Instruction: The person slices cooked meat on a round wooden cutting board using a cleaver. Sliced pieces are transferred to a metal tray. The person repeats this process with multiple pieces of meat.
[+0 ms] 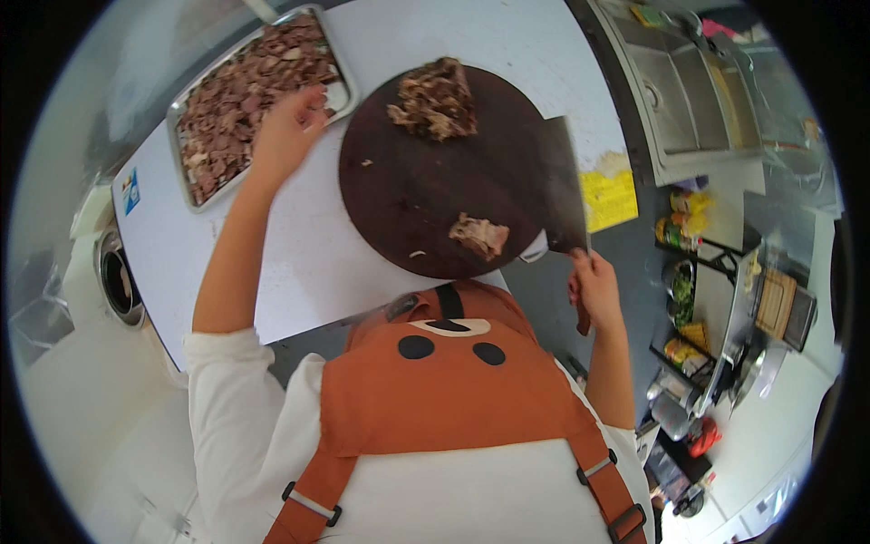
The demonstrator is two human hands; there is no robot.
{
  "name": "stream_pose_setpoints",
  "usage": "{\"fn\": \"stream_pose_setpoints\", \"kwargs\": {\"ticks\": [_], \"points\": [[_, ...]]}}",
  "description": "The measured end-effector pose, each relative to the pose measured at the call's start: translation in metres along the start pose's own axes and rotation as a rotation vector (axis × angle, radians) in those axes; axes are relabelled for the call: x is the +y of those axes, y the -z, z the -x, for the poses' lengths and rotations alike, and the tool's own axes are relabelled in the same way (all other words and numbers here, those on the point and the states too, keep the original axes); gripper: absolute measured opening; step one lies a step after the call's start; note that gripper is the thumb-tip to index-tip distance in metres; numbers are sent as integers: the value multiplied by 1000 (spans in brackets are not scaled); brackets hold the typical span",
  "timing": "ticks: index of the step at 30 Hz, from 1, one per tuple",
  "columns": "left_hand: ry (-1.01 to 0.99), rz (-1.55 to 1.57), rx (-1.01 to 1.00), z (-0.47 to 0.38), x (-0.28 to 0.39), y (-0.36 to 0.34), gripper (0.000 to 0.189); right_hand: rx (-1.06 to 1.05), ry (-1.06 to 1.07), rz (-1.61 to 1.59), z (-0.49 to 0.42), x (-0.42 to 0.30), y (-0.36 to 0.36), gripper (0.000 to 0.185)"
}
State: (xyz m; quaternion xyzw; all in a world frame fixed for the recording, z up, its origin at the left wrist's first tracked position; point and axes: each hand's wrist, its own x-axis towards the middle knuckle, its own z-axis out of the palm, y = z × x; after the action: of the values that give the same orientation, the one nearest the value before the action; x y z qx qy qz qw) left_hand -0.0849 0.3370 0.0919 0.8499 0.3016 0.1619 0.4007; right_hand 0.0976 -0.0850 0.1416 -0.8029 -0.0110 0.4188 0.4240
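Observation:
My right hand (593,285) grips the handle of a wide cleaver (563,187), its blade over the right edge of a round dark chopping board (421,183). A large piece of cooked meat (435,100) lies at the board's far side, and a smaller meat chunk (480,236) near its close edge. My left hand (292,126) is over the near right edge of a metal tray (178,146) filled with chopped meat (238,102). Its fingers are curled and slightly blurred; whether they hold anything cannot be told.
The board rests on a white table (306,272). A yellow paper with writing (609,198) lies at the table's right edge. Beyond it is a stainless steel sink (680,95). Shelves (727,326) with food packets and a wooden board stand to the right. A round metal pot (121,279) is at the left.

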Motion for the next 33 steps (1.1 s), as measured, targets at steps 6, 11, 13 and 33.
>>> {"fn": "stream_pose_setpoints", "kwargs": {"ticks": [6,11,13,33], "points": [[-288,-180,-471,95,85,-103,59,-59,42,286,-14,24,-7,25],[-354,-220,-451,108,103,-147,62,-180,55,369,-36,22,4,25],[-348,-228,-487,103,106,-159,58,-238,48,369,-45,20,10,26],[395,-160,366,147,150,-203,78,-688,333,618,-73,-6,39,51]]}}
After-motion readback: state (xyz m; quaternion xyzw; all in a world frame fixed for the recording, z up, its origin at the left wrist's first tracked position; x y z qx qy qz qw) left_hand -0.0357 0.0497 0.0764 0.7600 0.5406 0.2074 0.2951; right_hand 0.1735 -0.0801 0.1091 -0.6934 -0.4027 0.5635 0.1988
